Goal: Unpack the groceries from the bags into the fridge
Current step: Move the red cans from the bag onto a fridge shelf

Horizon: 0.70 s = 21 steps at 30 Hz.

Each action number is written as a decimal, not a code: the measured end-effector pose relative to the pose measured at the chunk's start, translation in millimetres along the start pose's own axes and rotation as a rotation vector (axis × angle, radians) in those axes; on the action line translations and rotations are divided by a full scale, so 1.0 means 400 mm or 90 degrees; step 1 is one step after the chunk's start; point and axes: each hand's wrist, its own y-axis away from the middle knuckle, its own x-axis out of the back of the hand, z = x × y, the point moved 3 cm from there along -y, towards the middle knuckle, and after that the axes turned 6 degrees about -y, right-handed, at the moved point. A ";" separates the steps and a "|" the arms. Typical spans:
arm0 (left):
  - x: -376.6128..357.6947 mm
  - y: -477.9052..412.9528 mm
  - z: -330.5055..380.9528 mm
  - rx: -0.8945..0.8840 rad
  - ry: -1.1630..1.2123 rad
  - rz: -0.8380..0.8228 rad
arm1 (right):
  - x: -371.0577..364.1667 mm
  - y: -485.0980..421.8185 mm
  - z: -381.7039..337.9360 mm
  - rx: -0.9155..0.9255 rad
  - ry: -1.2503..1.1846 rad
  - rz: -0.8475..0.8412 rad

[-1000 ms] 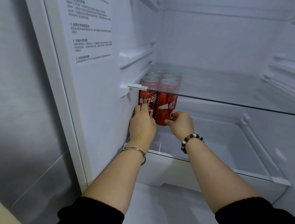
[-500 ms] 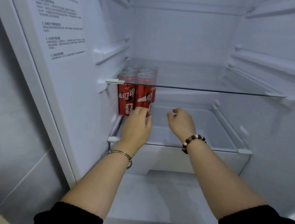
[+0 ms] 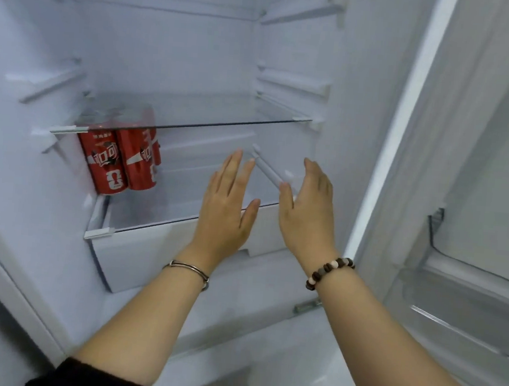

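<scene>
Several red cola cans (image 3: 120,162) stand packed together at the left end of a lower glass shelf (image 3: 153,214) inside the open fridge, against its left wall. My left hand (image 3: 225,208) hovers to the right of the cans, fingers straight and spread, holding nothing. My right hand (image 3: 307,209) is beside it, further right, also with straight fingers and nothing in it. Neither hand touches the cans. No grocery bag is in view.
An upper glass shelf (image 3: 223,113) spans the fridge just above the cans. A white drawer (image 3: 155,255) sits under the lower shelf. The open fridge door with its clear bins (image 3: 471,273) stands at the right. Rail ledges line both inner walls.
Both hands let go of the cans and drew back to the right, fingers now straight. My view swung right, bringing the fridge door into sight.
</scene>
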 end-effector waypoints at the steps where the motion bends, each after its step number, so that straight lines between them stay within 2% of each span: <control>1: 0.007 -0.009 0.025 -0.010 0.019 0.014 | 0.036 0.012 -0.012 0.010 0.010 0.009; 7: 0.050 -0.051 0.183 -0.075 0.118 0.076 | 0.241 0.087 -0.107 0.149 0.089 0.098; 11: 0.079 -0.072 0.306 -0.081 0.160 0.093 | 0.358 0.120 -0.132 0.197 0.191 0.139; 21: 0.103 -0.033 0.692 -0.143 0.228 0.083 | 0.697 0.276 -0.014 0.125 0.366 0.176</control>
